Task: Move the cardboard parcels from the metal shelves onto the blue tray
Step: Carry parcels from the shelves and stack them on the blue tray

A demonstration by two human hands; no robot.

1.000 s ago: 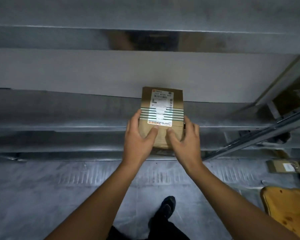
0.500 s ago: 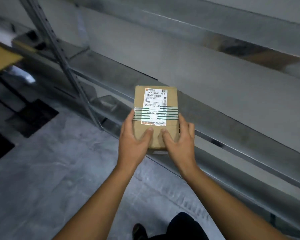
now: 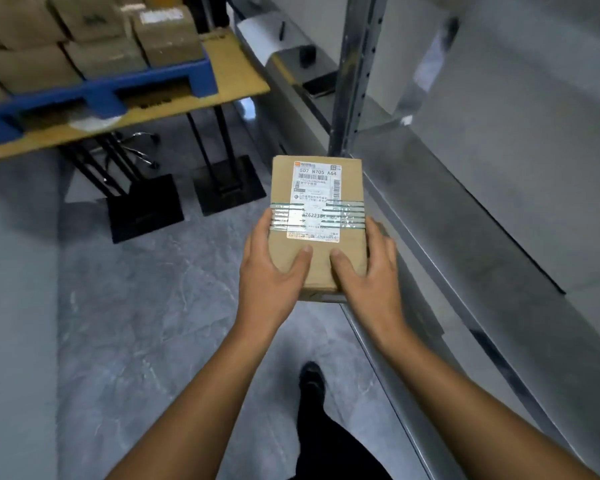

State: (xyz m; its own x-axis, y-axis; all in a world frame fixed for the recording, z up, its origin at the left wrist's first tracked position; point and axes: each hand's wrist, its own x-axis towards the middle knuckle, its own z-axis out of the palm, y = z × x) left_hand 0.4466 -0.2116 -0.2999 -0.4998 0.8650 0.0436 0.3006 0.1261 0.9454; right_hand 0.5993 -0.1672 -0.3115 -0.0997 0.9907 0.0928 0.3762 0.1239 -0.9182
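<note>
And there was the parcel (image 3: 317, 223), up in the air over the floor (image 3: 136, 323), just beside the front edge of the shelves (image 3: 465, 220) and well apart from the tray (image 3: 101, 95). The left grip (image 3: 269, 271) clasped its left side and the right grip (image 3: 371, 275) its right, each curled round the near end with a thumb laid flat on top, below the label (image 3: 314, 202). That looked like a sensible carry: two sides squeezed and the top pinned, so the box stayed level with its label facing up. The far end stuck out unsupported, which probably said the box was light. Up at the far left the tray sat on the table (image 3: 236, 81), its right end short of the table's right edge, and stacked parcels (image 3: 167, 39) crowded it right out to that end. Judging by that load, the job was well along, and this parcel would likely need a spot on top of the stack rather than on bare tray. The carry was plainly the step in hand, with the set-down not yet begun.
</note>
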